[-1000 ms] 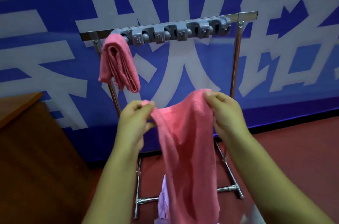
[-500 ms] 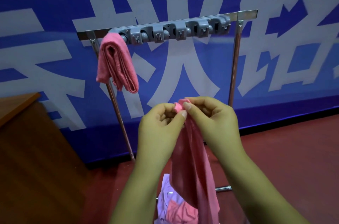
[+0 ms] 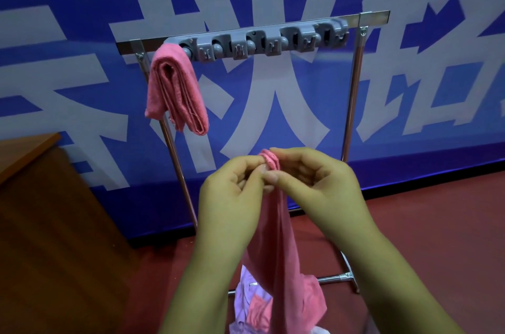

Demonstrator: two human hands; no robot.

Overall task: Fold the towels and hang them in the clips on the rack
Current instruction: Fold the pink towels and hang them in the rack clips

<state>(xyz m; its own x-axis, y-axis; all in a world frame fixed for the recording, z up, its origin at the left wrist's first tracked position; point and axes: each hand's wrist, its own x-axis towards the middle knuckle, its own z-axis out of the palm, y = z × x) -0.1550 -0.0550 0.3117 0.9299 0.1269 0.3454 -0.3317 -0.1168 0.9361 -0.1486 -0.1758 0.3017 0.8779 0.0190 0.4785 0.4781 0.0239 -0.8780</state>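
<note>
Both hands are meeting in front of the rack [image 3: 352, 93], the left hand [image 3: 232, 197] and right hand [image 3: 317, 183] pinching the bunched top of a pink towel [image 3: 281, 238] between closed fingers [image 3: 269, 177], its length hanging straight down. Another pink towel [image 3: 175, 90] (already folded) is hanging from the leftmost grey clip [image 3: 191, 46]. More cloths [image 3: 251, 303] are lying below, near the rack's foot.

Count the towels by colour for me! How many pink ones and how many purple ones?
Pink towels: 3, one hanging on the rack, one held in both hands, one in the pile below
Purple towels: 1
Total: 4
</note>
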